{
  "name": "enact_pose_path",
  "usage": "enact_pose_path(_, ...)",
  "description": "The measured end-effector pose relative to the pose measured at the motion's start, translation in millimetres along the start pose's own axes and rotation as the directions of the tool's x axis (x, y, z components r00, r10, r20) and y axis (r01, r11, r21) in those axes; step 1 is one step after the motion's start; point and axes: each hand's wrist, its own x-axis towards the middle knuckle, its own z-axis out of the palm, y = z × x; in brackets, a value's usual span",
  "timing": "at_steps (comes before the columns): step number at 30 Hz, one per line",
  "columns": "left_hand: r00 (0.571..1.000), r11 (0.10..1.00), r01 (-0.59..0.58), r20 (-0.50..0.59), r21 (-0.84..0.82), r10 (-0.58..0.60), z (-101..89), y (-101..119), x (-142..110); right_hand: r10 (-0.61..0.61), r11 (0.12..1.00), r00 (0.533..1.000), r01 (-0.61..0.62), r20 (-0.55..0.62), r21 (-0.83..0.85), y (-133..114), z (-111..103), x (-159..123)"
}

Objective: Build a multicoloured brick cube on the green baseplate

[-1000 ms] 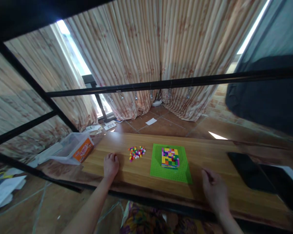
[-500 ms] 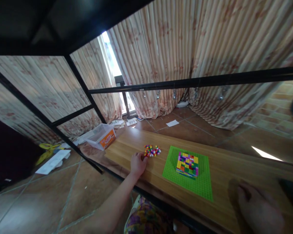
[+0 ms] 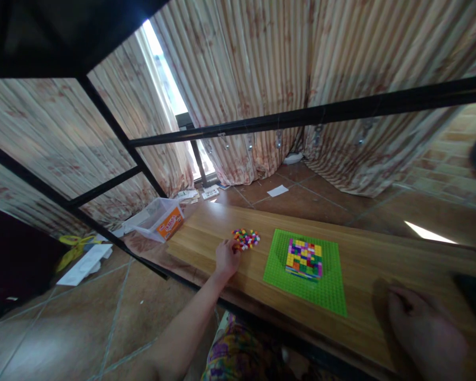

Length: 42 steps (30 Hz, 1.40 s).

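Note:
My left hand [image 3: 227, 258] lies on the wooden table at the near left side of a small pile of colourful toy bricks [image 3: 249, 239]. Its fingers are drawn together at the pile's edge; what they pinch, if anything, is too small to make out. Right of the pile, a green baseplate [image 3: 275, 283] carries a block of stacked toy bricks [image 3: 303, 260] in yellow, purple, red, orange and green. Beyond the baseplate, at the right, my right hand [image 3: 424, 328] rests on the table with curled fingers. No object shows in it, though its underside is hidden.
The long wooden table [image 3: 206, 227] has a clear plastic box [image 3: 153, 222] with an orange label beyond its left end. A dark flat object [image 3: 474, 299] is at the far right. A black metal bar [image 3: 269, 125] runs across behind the table, before striped curtains [image 3: 254, 63].
The view has shifted slightly, so the table scene sits a little higher. My left hand stays at the pile's edge, its fingertips slightly moved. My right hand remains curled on the table.

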Motion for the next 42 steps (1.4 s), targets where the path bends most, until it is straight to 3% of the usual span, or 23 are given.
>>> enact_pose_path(5,0.999,0.978,0.003,-0.040,-0.209,-0.011,0.0,-3.2,-1.8,-0.008,0.998,1.000,0.008,0.003,-0.061,-4.4,-3.9,0.1)
enact_pose_path(8,0.993,0.893,0.061,-0.067,-0.447,-0.102,-3.6,1.2,-2.7,0.021,0.998,1.000,-0.021,0.005,-0.054,-5.4,-3.6,0.5)
enact_pose_path(10,0.986,0.757,0.111,-0.025,-0.644,-0.166,-8.0,8.5,-5.8,0.063,0.997,0.998,-0.063,-0.004,-0.042,-3.4,-3.0,1.6)
enact_pose_path(14,0.968,0.373,0.220,0.156,-0.901,-0.195,-19.3,33.0,-23.0,0.226,0.974,0.974,-0.226,-0.027,0.007,-8.2,-10.9,3.1)
enact_pose_path(16,0.941,0.188,0.316,0.283,-0.930,-0.185,-25.1,47.4,-36.0,0.327,0.944,0.944,-0.324,-0.047,0.062,-29.0,-22.3,-0.9)
enact_pose_path(18,0.888,0.017,0.435,0.426,-0.900,-0.172,-30.4,61.2,-49.0,0.336,0.923,0.941,-0.322,-0.034,0.213,-67.9,-36.2,-10.6)
enact_pose_path(21,0.844,-0.122,0.510,0.523,-0.851,-0.119,-37.4,80.2,-65.3,0.202,0.797,0.969,-0.248,0.145,0.551,-146.5,-51.5,-32.0)
enact_pose_path(24,0.843,-0.159,0.520,0.534,-0.839,-0.060,-44.8,96.8,-77.0,0.033,0.616,0.948,-0.270,0.318,0.740,-210.3,-52.3,-48.2)
enact_pose_path(27,0.858,-0.131,0.508,0.514,-0.851,-0.011,-52.2,109.4,-87.2,0.062,0.476,0.933,-0.341,0.356,0.811,-234.2,-45.5,-52.6)
enact_pose_path(34,0.907,0.028,0.417,0.418,-0.909,0.046,-51.5,112.5,-109.8,0.047,0.431,0.894,-0.421,0.446,0.798,-227.8,-51.2,-60.2)
enact_pose_path(38,0.888,0.086,0.448,0.454,-0.890,0.068,-44.7,106.8,-116.6,0.079,0.478,0.884,-0.440,0.461,0.760,-225.9,-57.3,-67.3)
enact_pose_path(42,0.855,0.093,0.504,0.512,-0.859,0.090,-42.0,105.9,-117.3,0.085,0.426,0.858,-0.491,0.507,0.760,-223.7,-60.3,-66.7)
